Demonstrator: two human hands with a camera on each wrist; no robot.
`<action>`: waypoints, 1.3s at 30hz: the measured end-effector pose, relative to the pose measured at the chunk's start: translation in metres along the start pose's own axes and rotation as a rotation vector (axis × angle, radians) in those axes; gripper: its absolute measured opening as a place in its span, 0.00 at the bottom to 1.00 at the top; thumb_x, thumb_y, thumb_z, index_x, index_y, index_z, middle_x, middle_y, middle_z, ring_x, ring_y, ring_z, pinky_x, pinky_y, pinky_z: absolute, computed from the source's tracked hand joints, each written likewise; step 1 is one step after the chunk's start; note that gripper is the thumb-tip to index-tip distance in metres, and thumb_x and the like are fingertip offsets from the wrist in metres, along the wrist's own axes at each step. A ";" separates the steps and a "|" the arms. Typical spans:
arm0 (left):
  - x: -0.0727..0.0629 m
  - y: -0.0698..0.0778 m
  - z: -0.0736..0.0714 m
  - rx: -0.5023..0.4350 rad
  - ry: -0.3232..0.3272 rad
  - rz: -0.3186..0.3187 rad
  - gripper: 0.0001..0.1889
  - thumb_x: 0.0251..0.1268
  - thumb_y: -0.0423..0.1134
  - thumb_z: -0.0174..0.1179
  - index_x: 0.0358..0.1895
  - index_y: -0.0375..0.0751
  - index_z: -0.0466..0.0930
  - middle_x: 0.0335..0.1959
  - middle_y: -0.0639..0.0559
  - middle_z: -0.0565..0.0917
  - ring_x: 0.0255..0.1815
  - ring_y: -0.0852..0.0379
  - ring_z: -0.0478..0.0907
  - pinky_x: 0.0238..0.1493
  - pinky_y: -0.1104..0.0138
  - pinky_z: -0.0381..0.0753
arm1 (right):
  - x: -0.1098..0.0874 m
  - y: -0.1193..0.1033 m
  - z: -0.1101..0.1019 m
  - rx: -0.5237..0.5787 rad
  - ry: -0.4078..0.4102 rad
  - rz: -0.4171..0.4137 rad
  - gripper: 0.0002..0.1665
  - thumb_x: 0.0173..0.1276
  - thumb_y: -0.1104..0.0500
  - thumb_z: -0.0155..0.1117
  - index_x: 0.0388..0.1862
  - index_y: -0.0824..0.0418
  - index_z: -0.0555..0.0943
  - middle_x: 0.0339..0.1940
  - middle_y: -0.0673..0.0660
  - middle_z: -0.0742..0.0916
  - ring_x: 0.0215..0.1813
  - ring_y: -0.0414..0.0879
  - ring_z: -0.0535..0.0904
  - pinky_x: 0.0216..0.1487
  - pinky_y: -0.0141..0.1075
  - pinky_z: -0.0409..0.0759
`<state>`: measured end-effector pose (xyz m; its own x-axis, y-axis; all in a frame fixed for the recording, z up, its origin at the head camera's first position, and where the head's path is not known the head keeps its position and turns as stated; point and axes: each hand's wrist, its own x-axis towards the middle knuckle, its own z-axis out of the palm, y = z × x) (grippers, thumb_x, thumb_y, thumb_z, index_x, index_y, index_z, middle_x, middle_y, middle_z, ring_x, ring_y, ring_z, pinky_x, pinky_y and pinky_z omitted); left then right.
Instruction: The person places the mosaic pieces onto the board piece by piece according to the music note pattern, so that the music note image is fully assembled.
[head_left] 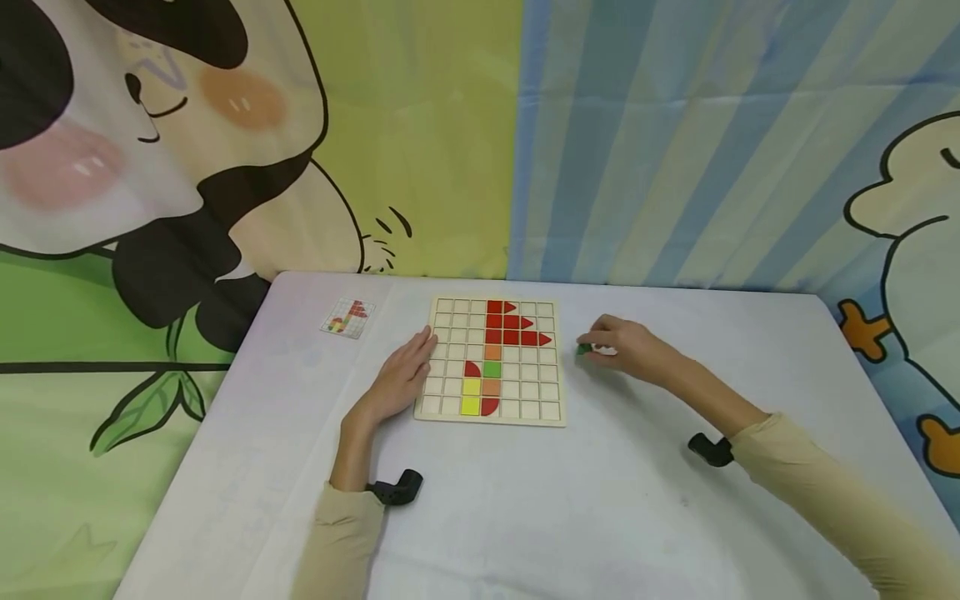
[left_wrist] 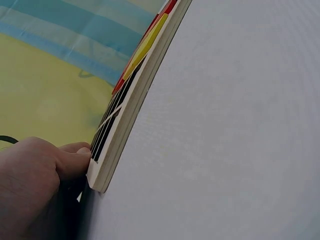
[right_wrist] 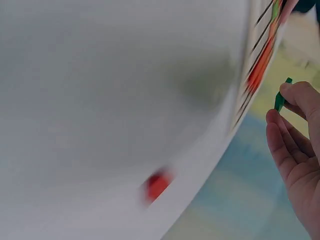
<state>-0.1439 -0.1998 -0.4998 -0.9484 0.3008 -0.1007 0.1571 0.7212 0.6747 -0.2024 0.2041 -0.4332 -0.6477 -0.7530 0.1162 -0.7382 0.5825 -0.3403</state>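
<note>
A wooden grid board (head_left: 531, 389) lies flat on the table, holding red squares and pointed red pieces in its upper rows. Lower down sit orange, green and yellow squares and dark red rounded pieces. Fingers stretched along the board's left edge, my left hand (head_left: 397, 379) touches its frame; the left wrist view shows the thumb (left_wrist: 75, 162) right at that edge. To the right of the board, my right hand (head_left: 632, 350) pinches a small green tile (right_wrist: 281, 97) between thumb and fingertips, just off the board's side.
A small printed card (head_left: 348, 318) with a matching coloured pattern lies to the left of the board. In the right wrist view, a blurred red piece (right_wrist: 157, 186) is on the white tabletop (head_left: 517, 508). Printed curtains hang behind the table.
</note>
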 end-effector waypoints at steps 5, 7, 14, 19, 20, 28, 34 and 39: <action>0.000 0.000 -0.001 0.001 0.006 0.009 0.30 0.84 0.37 0.43 0.83 0.37 0.51 0.87 0.43 0.47 0.87 0.41 0.42 0.84 0.43 0.45 | 0.051 -0.062 0.020 -0.029 -0.053 -0.298 0.13 0.65 0.65 0.76 0.49 0.63 0.90 0.41 0.57 0.85 0.38 0.45 0.80 0.39 0.30 0.83; -0.001 0.000 -0.001 -0.001 0.009 0.015 0.30 0.84 0.37 0.43 0.83 0.37 0.51 0.87 0.43 0.47 0.87 0.41 0.42 0.84 0.43 0.45 | 0.070 -0.082 0.028 -0.057 -0.087 -0.394 0.13 0.66 0.63 0.76 0.50 0.61 0.90 0.41 0.56 0.85 0.39 0.45 0.80 0.40 0.28 0.83; 0.000 0.000 0.000 0.004 -0.001 0.035 0.29 0.85 0.37 0.42 0.83 0.37 0.52 0.87 0.43 0.47 0.87 0.41 0.43 0.83 0.41 0.45 | 0.113 -0.113 0.056 -0.135 -0.224 -0.554 0.11 0.72 0.60 0.71 0.52 0.57 0.89 0.43 0.54 0.86 0.41 0.43 0.79 0.42 0.25 0.81; -0.002 0.002 -0.002 0.002 0.002 0.025 0.29 0.85 0.37 0.42 0.83 0.38 0.52 0.87 0.44 0.47 0.87 0.42 0.43 0.83 0.41 0.44 | 0.123 -0.119 0.067 -0.137 -0.321 -0.561 0.12 0.74 0.62 0.68 0.53 0.58 0.89 0.44 0.55 0.85 0.45 0.44 0.79 0.48 0.27 0.82; -0.002 0.002 -0.002 0.003 0.005 0.027 0.29 0.86 0.37 0.42 0.83 0.37 0.52 0.87 0.44 0.48 0.87 0.41 0.43 0.83 0.40 0.44 | 0.124 -0.120 0.068 -0.132 -0.335 -0.554 0.12 0.74 0.62 0.68 0.54 0.59 0.89 0.45 0.55 0.86 0.46 0.45 0.80 0.50 0.27 0.82; -0.003 0.000 -0.002 0.014 0.011 0.038 0.29 0.85 0.37 0.43 0.83 0.35 0.51 0.86 0.41 0.48 0.87 0.39 0.44 0.82 0.39 0.45 | 0.127 -0.126 0.071 -0.123 -0.395 -0.504 0.16 0.76 0.63 0.64 0.59 0.57 0.88 0.49 0.54 0.86 0.49 0.44 0.82 0.54 0.27 0.82; -0.002 0.000 -0.001 0.024 0.010 0.042 0.29 0.85 0.36 0.43 0.83 0.35 0.52 0.86 0.41 0.48 0.87 0.39 0.44 0.83 0.40 0.45 | 0.125 -0.133 0.070 -0.268 -0.424 -0.506 0.17 0.68 0.65 0.73 0.55 0.55 0.89 0.48 0.52 0.87 0.50 0.43 0.83 0.55 0.28 0.82; -0.001 0.000 -0.002 0.032 0.013 0.029 0.29 0.85 0.37 0.43 0.83 0.36 0.52 0.86 0.42 0.48 0.87 0.41 0.44 0.83 0.42 0.46 | 0.127 -0.139 0.068 -0.320 -0.414 -0.467 0.09 0.68 0.65 0.73 0.45 0.56 0.90 0.47 0.50 0.90 0.50 0.41 0.85 0.55 0.28 0.83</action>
<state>-0.1429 -0.2009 -0.4981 -0.9469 0.3134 -0.0718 0.1928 0.7322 0.6532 -0.1695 0.0064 -0.4350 -0.1712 -0.9641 -0.2028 -0.9821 0.1833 -0.0427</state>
